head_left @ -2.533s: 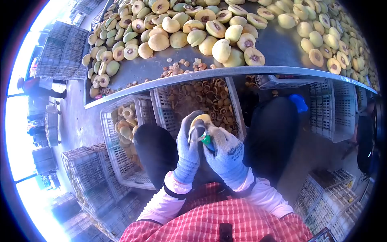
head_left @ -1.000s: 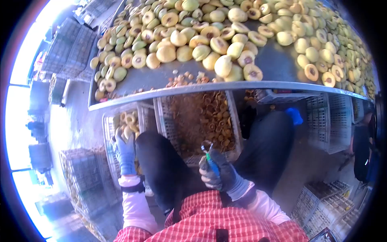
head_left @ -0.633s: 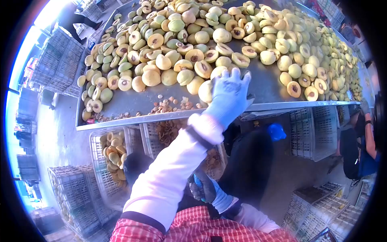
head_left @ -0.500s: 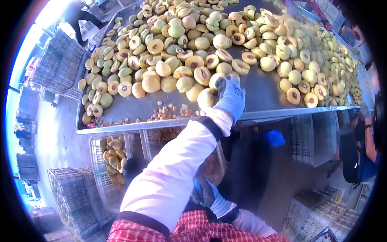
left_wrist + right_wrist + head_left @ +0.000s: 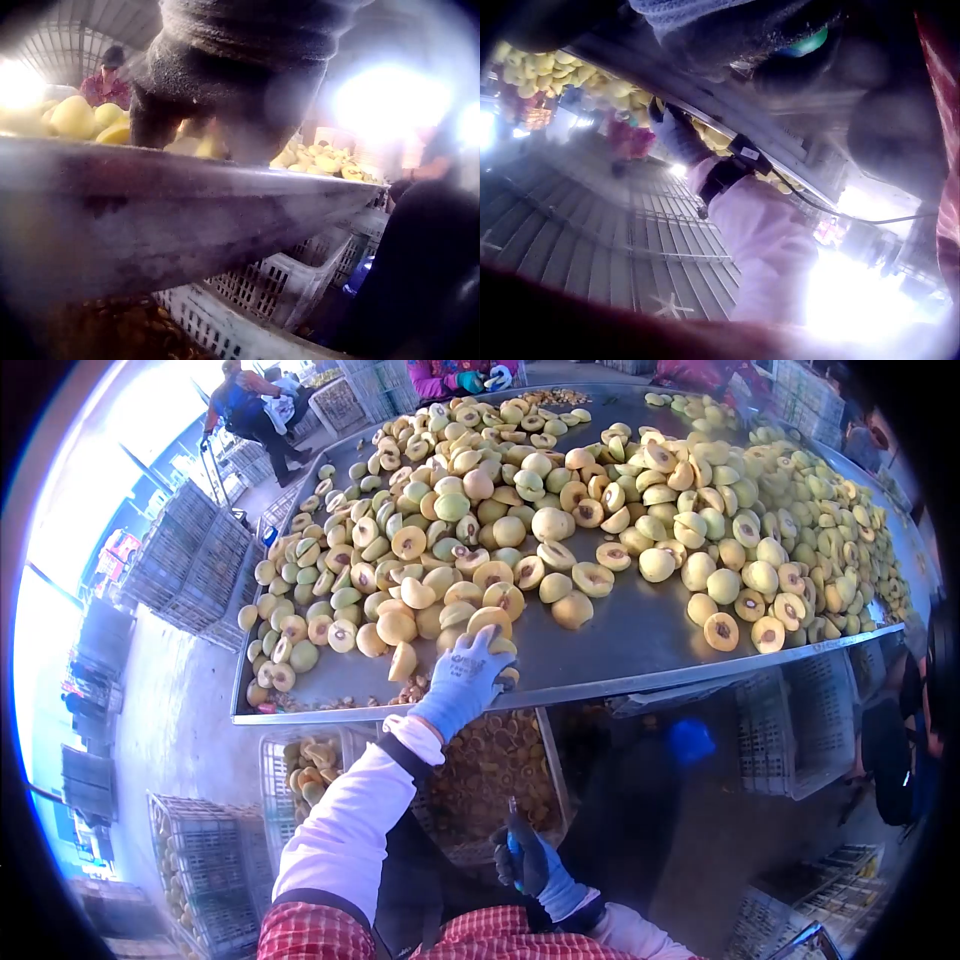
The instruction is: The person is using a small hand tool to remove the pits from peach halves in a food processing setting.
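The left hand (image 5: 462, 678), gloved, is seen in the middle of the head view, laid on the near edge of the table (image 5: 640, 665). Its fingers (image 5: 494, 650) are curled round a peach half (image 5: 489, 622), which is held just inside the rim, at the lower edge of the fruit pile (image 5: 560, 510). In the left wrist view the same hand (image 5: 232, 82) is shown from below at the top of the frame, with the peach half (image 5: 196, 144) wedged between the dark fingertips above the grey table (image 5: 172, 210).

The right hand (image 5: 530, 860) is kept low, at the bottom centre of the head view, well apart from the table. It is closed round a tool (image 5: 513, 828) with a green-blue handle, its tip pointed upward. In the right wrist view a piece of that green handle (image 5: 808, 41) is seen inside the glove (image 5: 780, 30) at the upper right.

Under the table a crate (image 5: 495, 760) of brown pits is set, and left of it a second crate (image 5: 305, 770) of yellow pieces.
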The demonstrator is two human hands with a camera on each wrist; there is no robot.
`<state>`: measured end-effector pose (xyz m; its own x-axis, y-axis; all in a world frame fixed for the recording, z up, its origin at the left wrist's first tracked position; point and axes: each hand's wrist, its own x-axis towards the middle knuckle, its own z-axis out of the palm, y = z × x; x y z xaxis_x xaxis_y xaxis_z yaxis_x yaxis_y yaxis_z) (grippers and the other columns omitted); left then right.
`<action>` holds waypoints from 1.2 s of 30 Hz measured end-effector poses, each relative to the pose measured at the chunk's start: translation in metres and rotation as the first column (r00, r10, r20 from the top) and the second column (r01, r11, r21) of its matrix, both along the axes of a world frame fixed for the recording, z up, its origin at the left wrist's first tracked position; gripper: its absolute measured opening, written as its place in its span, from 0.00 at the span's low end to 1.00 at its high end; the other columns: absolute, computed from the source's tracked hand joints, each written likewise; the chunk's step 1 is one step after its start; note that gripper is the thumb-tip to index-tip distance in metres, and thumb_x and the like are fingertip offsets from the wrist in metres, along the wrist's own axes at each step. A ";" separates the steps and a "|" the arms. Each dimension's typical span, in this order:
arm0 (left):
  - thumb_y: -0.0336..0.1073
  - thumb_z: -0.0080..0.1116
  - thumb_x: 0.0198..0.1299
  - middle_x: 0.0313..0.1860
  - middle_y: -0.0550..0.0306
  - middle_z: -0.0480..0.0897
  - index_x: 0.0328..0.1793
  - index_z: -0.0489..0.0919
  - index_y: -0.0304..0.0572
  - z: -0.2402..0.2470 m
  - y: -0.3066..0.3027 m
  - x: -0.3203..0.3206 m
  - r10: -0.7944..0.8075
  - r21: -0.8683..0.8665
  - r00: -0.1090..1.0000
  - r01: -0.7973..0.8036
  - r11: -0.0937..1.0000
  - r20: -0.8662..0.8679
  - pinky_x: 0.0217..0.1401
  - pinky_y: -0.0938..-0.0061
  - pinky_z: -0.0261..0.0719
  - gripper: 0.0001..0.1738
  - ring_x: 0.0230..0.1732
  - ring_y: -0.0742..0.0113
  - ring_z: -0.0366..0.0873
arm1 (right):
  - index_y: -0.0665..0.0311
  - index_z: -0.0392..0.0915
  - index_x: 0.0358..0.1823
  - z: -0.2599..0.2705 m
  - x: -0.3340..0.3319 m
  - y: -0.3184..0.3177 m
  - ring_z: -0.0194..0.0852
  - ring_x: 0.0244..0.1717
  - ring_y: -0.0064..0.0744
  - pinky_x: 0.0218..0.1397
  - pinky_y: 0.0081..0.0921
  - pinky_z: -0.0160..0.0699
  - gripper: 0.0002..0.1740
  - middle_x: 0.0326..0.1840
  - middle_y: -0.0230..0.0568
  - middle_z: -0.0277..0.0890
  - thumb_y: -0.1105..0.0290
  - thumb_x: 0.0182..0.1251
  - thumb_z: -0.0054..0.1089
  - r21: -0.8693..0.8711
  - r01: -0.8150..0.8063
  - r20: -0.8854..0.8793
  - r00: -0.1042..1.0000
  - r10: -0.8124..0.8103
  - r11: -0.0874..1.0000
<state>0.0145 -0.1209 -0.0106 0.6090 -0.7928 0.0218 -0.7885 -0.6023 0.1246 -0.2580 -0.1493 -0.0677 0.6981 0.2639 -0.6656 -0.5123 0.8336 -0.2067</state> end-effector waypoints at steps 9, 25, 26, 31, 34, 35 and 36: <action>0.34 0.64 0.56 0.48 0.49 0.81 0.57 0.75 0.33 0.018 0.041 -0.084 0.041 -0.701 0.966 -0.213 0.681 -0.254 0.52 0.73 0.77 0.23 0.49 0.62 0.80 | 0.63 0.75 0.42 0.045 -0.002 -0.019 0.65 0.23 0.16 0.24 0.17 0.64 0.13 0.24 0.27 0.69 0.59 0.73 0.53 -0.263 0.193 0.350 0.932 -0.093 0.945; 0.49 0.43 0.73 0.50 0.54 0.79 0.59 0.74 0.33 0.008 0.069 -0.187 -0.087 -0.476 0.493 -0.756 0.450 -0.866 0.56 0.76 0.73 0.25 0.50 0.69 0.76 | 0.70 0.73 0.47 0.054 0.002 -0.020 0.79 0.32 0.54 0.33 0.37 0.75 0.14 0.29 0.56 0.77 0.66 0.68 0.57 -0.943 0.234 0.320 0.835 0.448 0.238; 0.49 0.44 0.73 0.49 0.54 0.80 0.59 0.75 0.32 0.005 0.070 -0.188 -0.069 -0.483 0.509 -0.755 0.443 -0.858 0.56 0.76 0.73 0.25 0.49 0.69 0.76 | 0.70 0.73 0.46 0.055 0.001 -0.020 0.79 0.31 0.55 0.33 0.37 0.75 0.14 0.28 0.57 0.77 0.66 0.68 0.57 -0.950 0.210 0.297 0.836 0.461 0.231; 0.46 0.49 0.71 0.40 0.59 0.81 0.53 0.78 0.33 0.017 0.075 -0.178 -0.060 -0.274 0.295 -0.770 0.577 -0.954 0.48 0.79 0.74 0.21 0.41 0.75 0.75 | 0.70 0.73 0.44 0.035 -0.010 -0.013 0.79 0.30 0.53 0.32 0.35 0.75 0.12 0.27 0.55 0.76 0.66 0.69 0.56 -0.923 0.143 0.309 0.830 0.464 0.358; 0.46 0.53 0.69 0.36 0.60 0.80 0.51 0.79 0.33 0.002 0.085 -0.165 -0.035 -0.175 0.211 -0.693 0.700 -0.977 0.45 0.80 0.74 0.20 0.38 0.76 0.75 | 0.71 0.74 0.44 0.028 -0.015 -0.011 0.78 0.31 0.42 0.35 0.31 0.74 0.13 0.28 0.52 0.76 0.66 0.70 0.55 -0.850 0.027 0.303 0.842 0.447 0.525; 0.46 0.53 0.69 0.36 0.60 0.81 0.51 0.79 0.32 -0.001 0.087 -0.161 -0.050 -0.180 0.214 -0.654 0.735 -0.976 0.45 0.80 0.74 0.20 0.38 0.76 0.75 | 0.71 0.74 0.44 0.027 -0.016 -0.010 0.78 0.31 0.37 0.36 0.29 0.73 0.13 0.29 0.50 0.76 0.66 0.71 0.55 -0.807 -0.017 0.298 0.851 0.432 0.590; 0.46 0.53 0.69 0.37 0.60 0.81 0.51 0.79 0.32 -0.002 0.089 -0.159 -0.064 -0.186 0.216 -0.613 0.768 -0.974 0.46 0.80 0.74 0.20 0.38 0.75 0.75 | 0.71 0.75 0.44 0.025 -0.015 -0.008 0.76 0.32 0.33 0.37 0.27 0.73 0.13 0.30 0.48 0.76 0.65 0.71 0.55 -0.770 -0.001 0.321 0.863 0.389 0.638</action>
